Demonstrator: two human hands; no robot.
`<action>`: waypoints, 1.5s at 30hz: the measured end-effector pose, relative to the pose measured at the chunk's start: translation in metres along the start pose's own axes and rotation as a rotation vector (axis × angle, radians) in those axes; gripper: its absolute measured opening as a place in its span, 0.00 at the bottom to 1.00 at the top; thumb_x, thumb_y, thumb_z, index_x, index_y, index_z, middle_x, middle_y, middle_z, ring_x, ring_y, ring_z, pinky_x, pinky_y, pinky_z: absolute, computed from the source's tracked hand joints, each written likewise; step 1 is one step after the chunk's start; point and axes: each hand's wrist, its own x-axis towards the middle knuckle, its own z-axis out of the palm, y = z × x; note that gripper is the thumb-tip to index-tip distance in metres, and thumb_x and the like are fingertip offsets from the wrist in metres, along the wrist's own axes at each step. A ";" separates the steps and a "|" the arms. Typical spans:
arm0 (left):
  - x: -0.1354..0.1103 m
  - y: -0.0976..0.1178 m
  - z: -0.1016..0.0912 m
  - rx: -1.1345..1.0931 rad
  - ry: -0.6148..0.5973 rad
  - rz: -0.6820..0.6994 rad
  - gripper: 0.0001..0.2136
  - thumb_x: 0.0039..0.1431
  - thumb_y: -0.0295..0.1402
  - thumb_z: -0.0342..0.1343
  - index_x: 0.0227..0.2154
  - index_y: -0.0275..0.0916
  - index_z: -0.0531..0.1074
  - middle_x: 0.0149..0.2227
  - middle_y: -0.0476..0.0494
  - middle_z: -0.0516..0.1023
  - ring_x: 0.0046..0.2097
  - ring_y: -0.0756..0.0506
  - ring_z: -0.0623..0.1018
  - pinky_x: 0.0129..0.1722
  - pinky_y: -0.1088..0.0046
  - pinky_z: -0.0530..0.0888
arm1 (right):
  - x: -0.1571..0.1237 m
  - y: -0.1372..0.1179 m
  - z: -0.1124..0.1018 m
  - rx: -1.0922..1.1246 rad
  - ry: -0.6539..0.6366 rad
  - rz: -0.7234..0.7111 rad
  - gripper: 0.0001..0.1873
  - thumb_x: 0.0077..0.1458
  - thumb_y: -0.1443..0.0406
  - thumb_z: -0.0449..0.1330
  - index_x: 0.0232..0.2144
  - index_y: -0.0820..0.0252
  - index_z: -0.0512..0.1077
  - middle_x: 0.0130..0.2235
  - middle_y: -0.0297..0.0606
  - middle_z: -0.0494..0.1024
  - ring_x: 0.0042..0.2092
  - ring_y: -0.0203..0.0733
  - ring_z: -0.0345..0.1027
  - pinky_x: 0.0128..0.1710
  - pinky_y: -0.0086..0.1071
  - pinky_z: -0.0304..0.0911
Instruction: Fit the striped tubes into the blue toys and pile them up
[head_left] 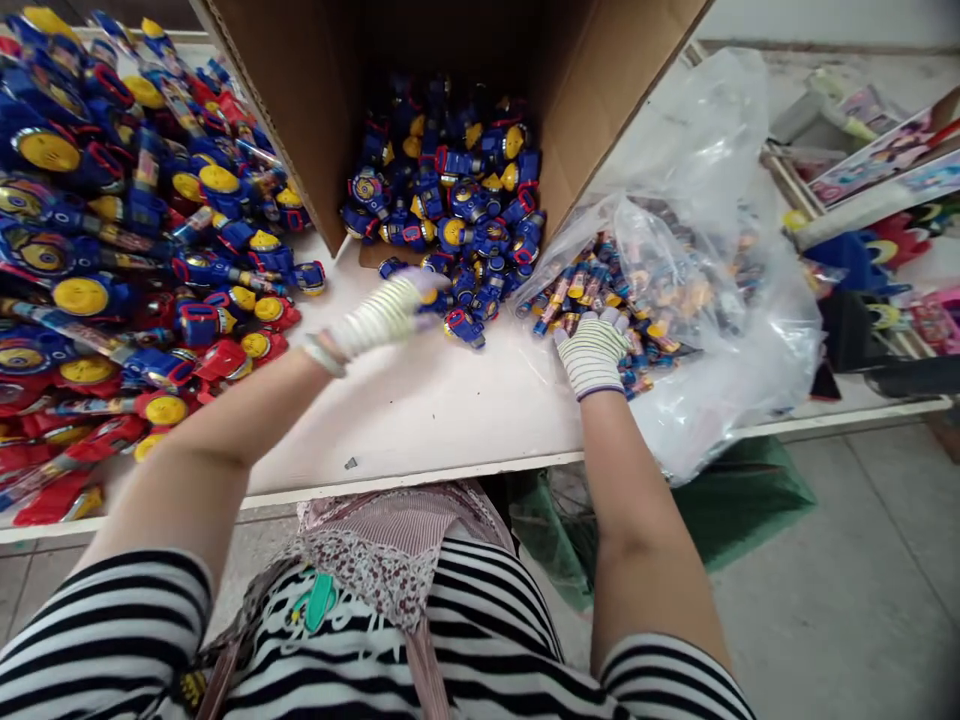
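My left hand (386, 315), in a white striped glove, is blurred by motion and reaches over the white table (420, 420). Its fingertips are at the edge of a heap of blue and yellow plastic toys (450, 200), which lies in an open cardboard box (600, 110). One blue-and-red toy (463, 327) lies just beyond those fingertips. My right hand (592, 350), also gloved, rests at the mouth of a clear plastic bag (720, 350) full of small blue-and-orange toy pieces (615, 295). A large pile of blue, red and yellow toys (127, 260) lies to my left.
A cluttered shelf of packaged toys and coloured items (870, 200) stands at the right. A green bag (735, 490) lies on the tiled floor below the table's front edge. My striped sleeves and a patterned apron (390, 560) fill the bottom of the view.
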 end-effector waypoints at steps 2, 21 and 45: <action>0.000 -0.006 0.019 0.173 -0.117 -0.050 0.24 0.39 0.23 0.69 0.45 0.31 0.75 0.50 0.32 0.74 0.56 0.26 0.72 0.61 0.34 0.63 | -0.004 -0.004 0.000 0.025 0.017 -0.006 0.26 0.53 0.57 0.61 0.49 0.72 0.72 0.60 0.65 0.65 0.60 0.65 0.56 0.58 0.58 0.54; -0.085 0.043 -0.031 0.209 -0.377 -0.009 0.19 0.57 0.34 0.57 0.52 0.35 0.70 0.46 0.39 0.75 0.43 0.43 0.76 0.46 0.65 0.74 | -0.120 -0.068 -0.039 0.409 -0.174 -0.693 0.24 0.67 0.56 0.52 0.57 0.65 0.71 0.51 0.53 0.79 0.49 0.53 0.74 0.48 0.40 0.67; -0.093 0.053 -0.036 0.693 -0.487 0.272 0.17 0.60 0.30 0.54 0.53 0.37 0.72 0.51 0.35 0.75 0.48 0.38 0.76 0.51 0.59 0.73 | -0.142 -0.098 -0.022 0.904 -0.703 -0.432 0.25 0.63 0.44 0.50 0.37 0.58 0.72 0.26 0.36 0.72 0.26 0.38 0.62 0.27 0.30 0.57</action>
